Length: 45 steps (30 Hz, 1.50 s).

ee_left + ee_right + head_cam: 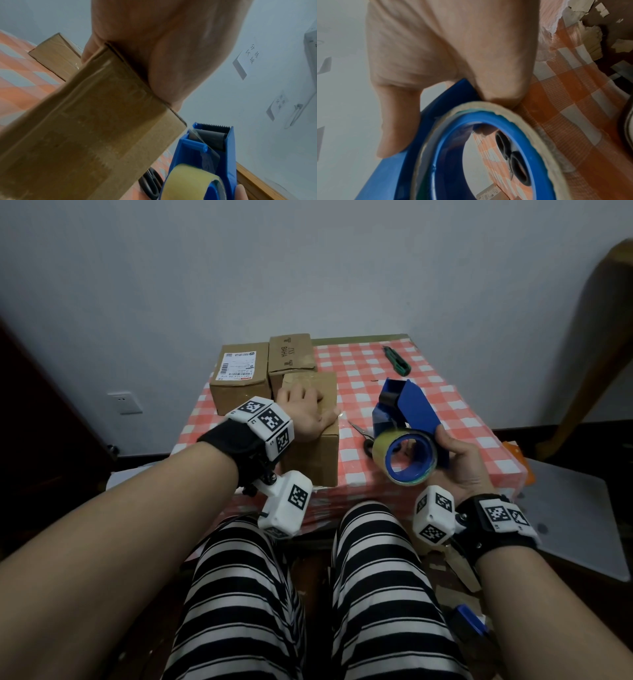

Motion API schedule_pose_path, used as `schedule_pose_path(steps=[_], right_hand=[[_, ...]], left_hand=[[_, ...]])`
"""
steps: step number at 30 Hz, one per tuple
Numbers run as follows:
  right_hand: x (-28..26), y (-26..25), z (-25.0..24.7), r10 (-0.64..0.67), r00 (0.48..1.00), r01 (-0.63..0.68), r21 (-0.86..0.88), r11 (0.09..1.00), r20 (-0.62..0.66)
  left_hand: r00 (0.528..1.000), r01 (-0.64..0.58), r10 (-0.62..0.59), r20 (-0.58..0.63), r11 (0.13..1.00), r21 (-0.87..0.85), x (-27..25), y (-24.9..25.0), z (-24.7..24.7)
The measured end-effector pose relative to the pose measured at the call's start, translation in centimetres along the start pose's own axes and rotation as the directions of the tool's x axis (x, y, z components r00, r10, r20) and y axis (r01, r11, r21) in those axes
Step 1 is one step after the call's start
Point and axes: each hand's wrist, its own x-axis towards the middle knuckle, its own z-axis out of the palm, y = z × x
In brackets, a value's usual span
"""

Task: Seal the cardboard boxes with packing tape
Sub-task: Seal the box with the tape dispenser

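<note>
The left hand (306, 409) lies palm down on the top of the nearest plain brown cardboard box (313, 453), which stands at the near edge of the table covered in a red-and-white checked cloth (455, 412), left of its middle; the fingers (294, 393) spread flat over the taped top flaps while the thumb (330, 416) reaches to the box's right top edge, so the hand presses rather than grips. In the left wrist view the palm (171, 54) sits against the box's upper edge (96, 121), and clear tape shines along the side seam. The right hand (462, 460) holds a blue plastic tape dispenser (411, 409) loaded with a yellowish roll of clear packing tape (404, 457), raised above the near right part of the table, its toothed cutter end pointing away from the person; the fingers wrap round the dispenser's blue plate, and the right wrist view shows the thumb (397, 121) laid along the blue body (388, 175) beside the roll (547, 142). Black-handled scissors (363, 436) lie on the cloth between the box and the dispenser. 2 more brown cardboard boxes stand at the far left corner: 1 with a white shipping label (239, 378), 1 with printed black letters (291, 356) just beside it. A green utility knife (397, 360) rests near the far edge.
</note>
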Motion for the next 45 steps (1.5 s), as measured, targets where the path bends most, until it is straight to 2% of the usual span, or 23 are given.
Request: schedule_pose_path(steps=[6, 14, 17, 20, 23, 24, 28, 34, 39, 43, 45], right_hand=[[0.3, -0.1, -0.5, 0.015, 1.000, -0.015, -0.028, 1.000, -0.009], [0.3, 0.0, 0.1, 0.045, 0.998, -0.043, -0.035, 0.998, 0.054], [0.4, -0.2, 0.2, 0.048, 0.998, -0.046, -0.045, 0.998, 0.030], [0.4, -0.5, 0.0, 0.054, 0.998, -0.052, -0.064, 0.997, 0.019], [0.6, -0.6, 0.0, 0.071, 0.997, -0.068, -0.072, 0.995, 0.036], [0.6, -0.5, 0.1, 0.074, 0.996, -0.071, -0.077, 0.995, 0.041], [1.0, -0.4, 0.6, 0.085, 0.996, -0.081, -0.093, 0.992, 0.034], [1.4, -0.7, 2.4, 0.077, 0.996, -0.069, -0.153, 0.986, 0.046], [2.2, -0.8, 3.5, 0.069, 0.997, -0.064, -0.128, 0.990, 0.041], [3.2, -0.8, 4.0, 0.062, 0.997, -0.055, -0.126, 0.991, 0.052], [3.8, -0.7, 4.1, 0.068, 0.996, -0.062, -0.118, 0.991, 0.051]], left_hand=[[0.999, 0.043, -0.042, -0.015, 0.999, 0.030, 0.5, 0.5, 0.1], [0.989, 0.124, -0.129, -0.072, 0.990, -0.063, 1.5, 1.3, 0.4], [0.990, 0.118, -0.123, -0.065, 0.991, -0.070, 1.2, 1.0, -0.1], [0.999, 0.039, -0.036, 0.039, 0.996, -0.085, 0.6, -0.4, -1.7], [0.973, 0.003, 0.069, 0.221, 0.950, -0.312, -0.2, -2.1, -3.4], [0.966, 0.003, 0.081, 0.244, 0.945, -0.326, -0.4, -2.3, -3.8], [0.979, -0.018, 0.045, 0.199, 0.991, -0.135, -0.4, -2.1, -4.3], [0.969, 0.000, 0.011, 0.248, 0.999, -0.041, 0.1, -2.3, -4.7], [0.944, 0.046, -0.020, 0.328, 0.996, -0.072, 0.2, -3.4, -5.0], [0.923, 0.119, -0.035, 0.382, 0.973, -0.199, 0.3, -4.3, -5.8], [0.932, 0.108, -0.053, 0.359, 0.985, -0.133, 0.6, -4.3, -6.1]])
